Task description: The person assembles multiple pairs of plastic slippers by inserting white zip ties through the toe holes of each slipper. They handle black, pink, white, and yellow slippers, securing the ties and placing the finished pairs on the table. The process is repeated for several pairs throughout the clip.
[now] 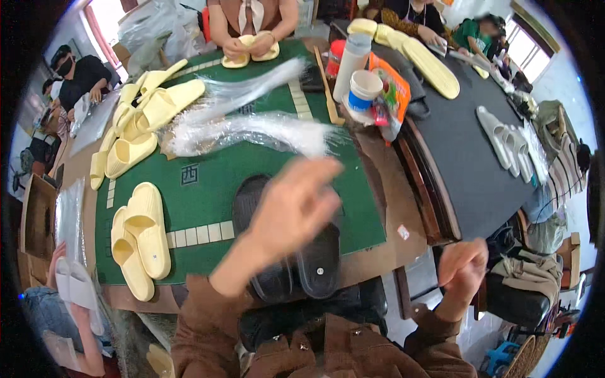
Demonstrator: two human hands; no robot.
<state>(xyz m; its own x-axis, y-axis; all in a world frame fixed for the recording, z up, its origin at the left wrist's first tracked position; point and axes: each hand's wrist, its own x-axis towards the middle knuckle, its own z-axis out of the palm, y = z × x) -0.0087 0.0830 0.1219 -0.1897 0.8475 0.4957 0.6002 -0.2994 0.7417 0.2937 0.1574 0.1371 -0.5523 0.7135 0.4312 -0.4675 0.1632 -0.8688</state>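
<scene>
My left hand (296, 195) is over a pair of black slippers (318, 264) at the near edge of the table. It is smeared by motion, its fingers toward the near end of a bundle of thin, clear plastic strands (252, 133). What it holds, if anything, cannot be made out. The hand hides part of both slippers; a small white sticker marks the right one. Off to the right, past the table's edge, my right hand (463, 264) is raised with its fingers curled in. Its palm is hidden. A pale yellow pair of slippers (148, 233) lies to the left.
More yellow slippers (126, 151) are heaped on the green table mat (208, 208). Across the table a person's hands (249, 47) hold a yellow pair. A white cup (365, 91), a bottle and an orange packet stand at the right. A dark table (479, 157) bears white slippers.
</scene>
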